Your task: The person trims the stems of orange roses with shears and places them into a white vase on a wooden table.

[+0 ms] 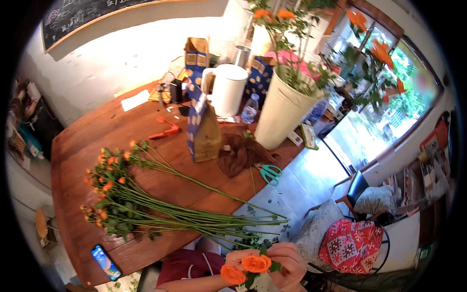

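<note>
Close to my body, two orange rose blooms with green leaves are held between my hands. My left hand is closed behind the blooms, which hide part of its fingers. On the other side, my right hand has bent fingers pressed together at the leaves and stem beside the upper bloom. A large bunch of long-stemmed orange roses lies across the table, its flowers to the left and its bare stems reaching past the near right edge.
The wooden table carries a phone, teal-handled scissors, a brown cloth, a red tool, a paper bag, a white pitcher and a tall cream bucket of flowers. Chairs stand at the right.
</note>
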A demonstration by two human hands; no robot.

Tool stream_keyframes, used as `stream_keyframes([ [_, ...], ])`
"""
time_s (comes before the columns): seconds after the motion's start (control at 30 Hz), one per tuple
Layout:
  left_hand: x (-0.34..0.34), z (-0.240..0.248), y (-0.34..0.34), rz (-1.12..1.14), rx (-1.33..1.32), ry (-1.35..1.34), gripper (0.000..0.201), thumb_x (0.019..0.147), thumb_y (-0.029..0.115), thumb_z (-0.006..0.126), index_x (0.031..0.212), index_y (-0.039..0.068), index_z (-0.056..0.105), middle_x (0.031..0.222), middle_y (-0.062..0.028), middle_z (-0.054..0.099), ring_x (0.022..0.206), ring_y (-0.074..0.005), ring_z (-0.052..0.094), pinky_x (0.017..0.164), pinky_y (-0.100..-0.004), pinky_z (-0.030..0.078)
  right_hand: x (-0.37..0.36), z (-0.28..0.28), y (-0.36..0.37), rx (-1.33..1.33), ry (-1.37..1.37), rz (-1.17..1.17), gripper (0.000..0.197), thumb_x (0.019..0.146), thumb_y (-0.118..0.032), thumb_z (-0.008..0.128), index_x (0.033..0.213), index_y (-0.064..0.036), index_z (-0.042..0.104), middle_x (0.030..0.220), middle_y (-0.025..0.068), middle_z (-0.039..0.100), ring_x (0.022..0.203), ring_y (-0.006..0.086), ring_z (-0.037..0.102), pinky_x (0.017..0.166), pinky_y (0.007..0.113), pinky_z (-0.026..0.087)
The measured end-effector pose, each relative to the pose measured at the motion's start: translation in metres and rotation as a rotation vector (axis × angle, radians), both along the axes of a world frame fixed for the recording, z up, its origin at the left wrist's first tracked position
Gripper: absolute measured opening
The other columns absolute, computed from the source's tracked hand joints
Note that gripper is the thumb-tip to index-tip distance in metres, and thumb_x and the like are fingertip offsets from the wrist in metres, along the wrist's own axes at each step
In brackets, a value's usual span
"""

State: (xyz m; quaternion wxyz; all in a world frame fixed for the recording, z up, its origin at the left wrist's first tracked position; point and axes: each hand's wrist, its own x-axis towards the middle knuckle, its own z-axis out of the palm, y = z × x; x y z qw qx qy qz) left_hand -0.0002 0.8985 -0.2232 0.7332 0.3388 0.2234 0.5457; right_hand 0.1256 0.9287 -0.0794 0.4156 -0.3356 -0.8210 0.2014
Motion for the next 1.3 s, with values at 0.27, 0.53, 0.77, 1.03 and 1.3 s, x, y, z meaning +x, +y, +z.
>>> stream_keyframes([
  [0.27,0.025,-0.095,-0.066,0.154,0.352,0.09,0.013,0.077,-0.001,0.064,0.089,-0.004,0.063,0.1,-0.0126,0.058,0.079,-0.0164,0.055,0.067,-0.0252,0.044,0.021,-0.16,-0.109,-0.037,0.179,-0.367,0.025,0.071,-0.016,0.074,0.087,-0.0014,0.063,0.096,0.0109,0.063,0.09,0.0282,0.057,0.079,0.037,0.045],
  [0.53,-0.022,-0.126,-0.128,0.14,0.347,0.605,0.02,0.078,-0.006,0.06,0.098,-0.003,0.06,0.107,-0.0101,0.055,0.084,-0.0156,0.057,0.074,-0.0256,0.046,-0.024,-0.184,-0.168,-0.257,0.669,-0.42,0.013,0.074,-0.008,0.069,0.083,-0.0002,0.064,0.092,0.0103,0.061,0.088,0.0273,0.056,0.076,0.035,0.045],
  [0.77,-0.05,-0.059,-0.135,0.264,0.33,0.343,0.03,0.072,0.005,0.073,0.097,0.0,0.059,0.104,-0.0085,0.056,0.101,-0.0185,0.049,0.089,-0.0316,0.038,-0.04,-0.187,-0.173,0.187,0.121,-0.446,0.024,0.061,-0.011,0.072,0.082,-0.0024,0.065,0.081,0.0079,0.055,0.08,0.0273,0.053,0.069,0.036,0.043],
  [1.03,-0.074,-0.053,-0.115,0.269,0.551,0.289,0.02,0.067,0.001,0.074,0.081,0.0,0.06,0.088,-0.009,0.061,0.086,-0.0235,0.053,0.077,-0.0346,0.043,-0.053,-0.175,-0.162,0.182,0.06,-0.209,0.019,0.062,-0.01,0.068,0.077,-0.0016,0.061,0.076,0.0085,0.055,0.068,0.027,0.052,0.057,0.036,0.043],
  [1.3,-0.075,-0.05,-0.094,0.28,0.553,0.446,0.018,0.067,-0.002,0.071,0.081,-0.001,0.06,0.086,-0.0087,0.061,0.081,-0.0219,0.053,0.072,-0.0318,0.043,-0.049,-0.17,-0.143,0.086,-0.056,-0.164,0.026,0.068,-0.016,0.072,0.086,-0.0001,0.062,0.081,0.0091,0.056,0.073,0.0265,0.055,0.064,0.036,0.046],
])
